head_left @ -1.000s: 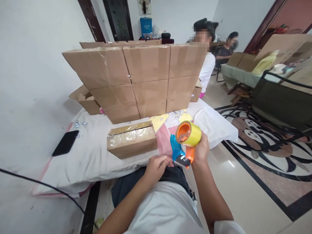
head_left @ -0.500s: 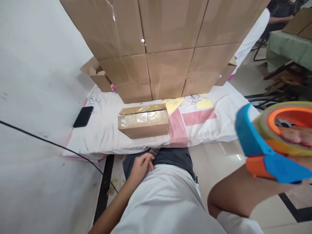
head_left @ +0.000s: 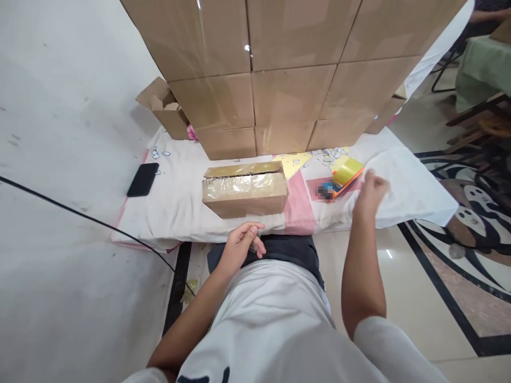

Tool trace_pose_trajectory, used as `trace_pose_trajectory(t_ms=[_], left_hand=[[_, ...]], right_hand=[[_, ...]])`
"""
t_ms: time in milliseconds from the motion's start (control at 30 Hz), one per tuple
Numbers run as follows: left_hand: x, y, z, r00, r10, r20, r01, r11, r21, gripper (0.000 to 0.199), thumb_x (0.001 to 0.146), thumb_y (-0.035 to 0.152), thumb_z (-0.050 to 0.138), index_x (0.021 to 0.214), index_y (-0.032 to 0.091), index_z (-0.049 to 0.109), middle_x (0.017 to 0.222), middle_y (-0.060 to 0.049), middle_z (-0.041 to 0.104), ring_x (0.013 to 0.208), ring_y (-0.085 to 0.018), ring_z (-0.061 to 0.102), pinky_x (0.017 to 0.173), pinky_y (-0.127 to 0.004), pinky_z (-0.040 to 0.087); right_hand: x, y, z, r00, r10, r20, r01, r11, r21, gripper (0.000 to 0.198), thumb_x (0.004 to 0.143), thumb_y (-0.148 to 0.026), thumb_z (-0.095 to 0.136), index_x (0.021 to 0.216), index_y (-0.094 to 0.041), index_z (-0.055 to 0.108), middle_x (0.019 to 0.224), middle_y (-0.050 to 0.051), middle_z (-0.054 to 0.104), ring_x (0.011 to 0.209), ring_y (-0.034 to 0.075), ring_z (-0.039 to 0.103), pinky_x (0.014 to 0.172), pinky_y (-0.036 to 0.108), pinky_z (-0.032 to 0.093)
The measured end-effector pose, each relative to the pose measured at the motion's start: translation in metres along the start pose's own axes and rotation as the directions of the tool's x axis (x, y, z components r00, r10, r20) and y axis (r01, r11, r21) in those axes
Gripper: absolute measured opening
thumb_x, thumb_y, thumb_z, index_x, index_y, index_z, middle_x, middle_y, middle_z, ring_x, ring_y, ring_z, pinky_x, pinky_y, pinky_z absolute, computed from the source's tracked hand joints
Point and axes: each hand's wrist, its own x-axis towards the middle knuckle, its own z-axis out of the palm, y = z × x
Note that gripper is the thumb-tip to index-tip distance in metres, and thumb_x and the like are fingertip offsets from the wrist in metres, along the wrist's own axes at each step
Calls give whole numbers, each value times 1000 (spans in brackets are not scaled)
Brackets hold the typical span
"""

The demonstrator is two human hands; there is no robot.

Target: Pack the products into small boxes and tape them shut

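Note:
My left hand [head_left: 246,240] hangs in front of my waist, fingers loosely spread and slightly bent, holding nothing. Just beyond it a cardboard box [head_left: 245,206] lies on the cloth-covered surface. Shiny clear tape runs over its upper face, and a dark gap shows along its flap. To the right of the box, a tape dispenser [head_left: 346,173] with a yellow roll and orange and blue parts rests tilted on the cloth. My right hand [head_left: 371,192] is at the dispenser's right edge. Its fingers are bent and blurred, so whether they still touch the dispenser cannot be made out.
A wall of stacked cardboard boxes [head_left: 293,96] rises behind. An open box [head_left: 170,114] stands at its left, near a black phone-like slab [head_left: 142,180]. A black cable [head_left: 88,222] crosses before the white wall. Far right stands a green-covered table [head_left: 485,69].
My right hand has brought the tape dispenser from close to the camera at the right down to the cloth beside the box. My left hand has risen slightly, its fingers more spread.

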Motion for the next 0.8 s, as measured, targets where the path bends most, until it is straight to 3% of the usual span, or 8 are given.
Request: trace_pose_trajectory(t_ms=[67, 100, 167, 267, 367, 467, 567, 800], left_hand=[[3, -2, 4, 1000, 10, -3, -10, 1000, 3, 52, 89, 63, 66, 104, 14, 67, 56, -1, 70, 44, -14, 61, 50, -24, 47], [4, -4, 8, 1000, 16, 8, -16, 1000, 8, 52, 90, 64, 65, 104, 14, 67, 56, -1, 70, 45, -14, 61, 50, -24, 48], [6, -8, 16, 998, 33, 59, -35, 999, 34, 51, 92, 64, 62, 106, 15, 67, 58, -1, 71, 47, -14, 63, 51, -24, 49], [2, -15, 26, 982, 112, 155, -137, 978, 158, 47, 97, 60, 57, 106, 16, 70, 64, -3, 74, 55, -15, 68, 60, -26, 53], [-5, -23, 27, 978, 145, 152, -184, 941, 285, 46, 99, 56, 56, 116, 16, 72, 74, -6, 79, 65, -16, 72, 69, -27, 55], [-7, -33, 17, 1000, -13, -20, 19, 952, 306, 70, 93, 55, 64, 147, 12, 53, 71, -3, 77, 52, -13, 62, 57, -25, 50], [-5, -40, 4, 982, -89, -167, 134, 950, 281, 83, 89, 56, 66, 152, 6, 44, 63, 0, 72, 44, -10, 50, 48, -22, 40], [-10, -35, 3, 975, 34, -219, 21, 970, 244, 62, 92, 51, 64, 139, 11, 55, 64, 0, 70, 47, -9, 49, 50, -21, 40]], right_hand=[[-33, -22, -13, 970, 40, -241, -30, 998, 47, 41, 98, -54, 52, 123, -21, 56, 83, 2, 45, 78, 22, 48, 76, 40, 47], [-52, -37, -16, 970, 20, -243, 3, 995, 97, 40, 92, -50, 65, 119, -20, 62, 83, 1, 47, 76, 20, 47, 73, 37, 45], [-87, -71, -12, 986, -128, 111, 105, 976, 191, 40, 87, -44, 75, 120, -22, 68, 89, 3, 53, 79, 20, 51, 71, 36, 46], [-113, -115, 4, 844, -326, 426, 188, 923, 335, 34, 85, -34, 80, 117, -26, 73, 91, 4, 59, 86, 21, 58, 75, 36, 49], [-105, -135, 11, 785, -395, 476, 182, 883, 433, 8, 92, -23, 72, 98, -26, 75, 84, 2, 60, 81, 18, 60, 71, 34, 49], [-76, -143, 3, 881, -384, 278, 208, 840, 502, 8, 94, -24, 69, 87, -26, 72, 78, 1, 60, 75, 17, 58, 70, 35, 48], [-48, -154, -8, 936, -336, 105, 242, 831, 501, 12, 93, -31, 73, 83, -25, 70, 76, 1, 59, 74, 18, 55, 73, 37, 48], [-15, -186, 18, 827, -411, 385, 188, 846, 499, 23, 93, -39, 72, 78, -22, 67, 75, 0, 59, 73, 16, 54, 72, 33, 44]])
